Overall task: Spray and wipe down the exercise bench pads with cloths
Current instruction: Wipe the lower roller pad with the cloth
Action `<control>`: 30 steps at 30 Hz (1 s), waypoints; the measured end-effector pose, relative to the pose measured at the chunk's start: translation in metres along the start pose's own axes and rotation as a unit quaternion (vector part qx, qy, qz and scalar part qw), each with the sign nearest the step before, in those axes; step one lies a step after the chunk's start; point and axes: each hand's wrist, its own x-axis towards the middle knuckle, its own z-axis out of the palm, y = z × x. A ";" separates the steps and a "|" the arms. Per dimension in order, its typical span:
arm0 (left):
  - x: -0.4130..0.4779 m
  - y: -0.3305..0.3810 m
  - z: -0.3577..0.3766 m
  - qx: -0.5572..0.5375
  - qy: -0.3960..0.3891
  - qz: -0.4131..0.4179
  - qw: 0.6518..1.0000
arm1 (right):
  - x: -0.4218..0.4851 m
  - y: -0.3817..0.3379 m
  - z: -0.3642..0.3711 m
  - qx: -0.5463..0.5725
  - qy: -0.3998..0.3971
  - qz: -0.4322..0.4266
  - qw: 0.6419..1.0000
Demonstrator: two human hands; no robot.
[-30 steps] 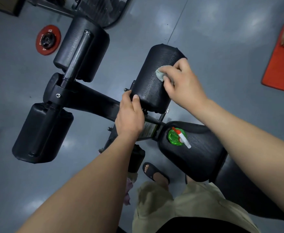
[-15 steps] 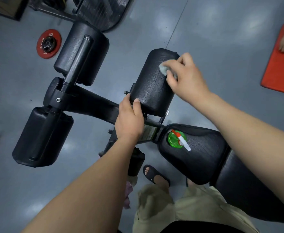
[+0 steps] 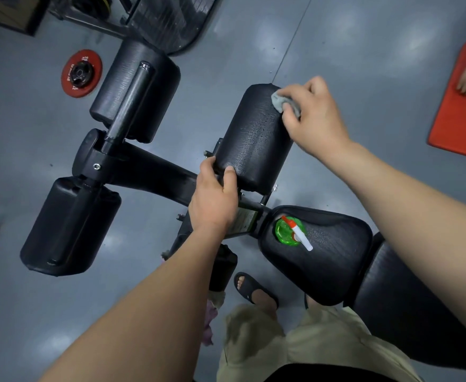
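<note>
The right hand (image 3: 313, 117) is pinching a small grey crumpled cloth (image 3: 283, 102) and pressing it on the far upper edge of the black textured cylindrical roller pad (image 3: 252, 142). The left hand (image 3: 215, 199) is gripping the near end of this same pad, with the fingers curled around its edge. A green spray bottle with a white and orange nozzle (image 3: 291, 232) is standing on the black padded bench seat (image 3: 334, 260), near its front end.

Black crackled pad (image 3: 249, 139), grey cloth (image 3: 280, 101), green spray bottle (image 3: 287, 232) (red-and-white nozzle), orange mat (image 3: 459, 117)
</note>
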 end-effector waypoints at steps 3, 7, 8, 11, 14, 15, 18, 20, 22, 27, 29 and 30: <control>0.000 0.000 0.000 -0.004 0.001 -0.002 1.000 | -0.004 -0.003 0.002 -0.001 -0.005 0.005 1.000; 0.000 -0.001 -0.001 -0.005 -0.001 -0.003 1.000 | -0.017 -0.005 0.002 -0.008 -0.037 -0.024 0.999; 0.000 0.000 -0.001 -0.005 -0.001 -0.003 1.000 | -0.010 -0.005 0.001 -0.012 -0.031 -0.013 0.999; 0.000 0.000 -0.001 -0.006 -0.002 -0.004 1.000 | 0.017 -0.004 -0.001 -0.007 -0.011 0.041 0.999; 0.000 -0.001 -0.001 -0.009 -0.003 -0.002 1.000 | 0.036 -0.001 0.000 0.007 -0.020 0.092 0.996; 0.000 -0.001 -0.001 -0.010 -0.002 -0.001 1.000 | 0.040 -0.001 0.000 0.011 -0.030 0.106 0.994; 0.000 -0.001 -0.001 -0.011 -0.002 0.000 1.000 | 0.047 -0.001 -0.002 0.027 -0.051 0.131 0.990; 0.000 -0.001 -0.001 -0.013 -0.001 0.002 1.000 | 0.040 -0.005 -0.002 0.030 -0.048 0.115 0.992; -0.001 -0.001 -0.001 -0.014 -0.003 0.003 1.000 | 0.022 -0.009 0.000 0.028 -0.036 0.068 0.997; -0.001 0.000 -0.002 -0.025 -0.009 0.002 1.000 | -0.005 -0.010 0.002 -0.001 -0.068 -0.043 0.997; -0.001 0.001 -0.003 -0.032 -0.007 -0.006 0.999 | 0.011 -0.008 0.002 -0.008 -0.049 -0.021 0.999; -0.001 0.002 -0.003 -0.033 -0.005 -0.008 0.999 | 0.020 -0.009 0.003 -0.012 -0.041 -0.005 0.999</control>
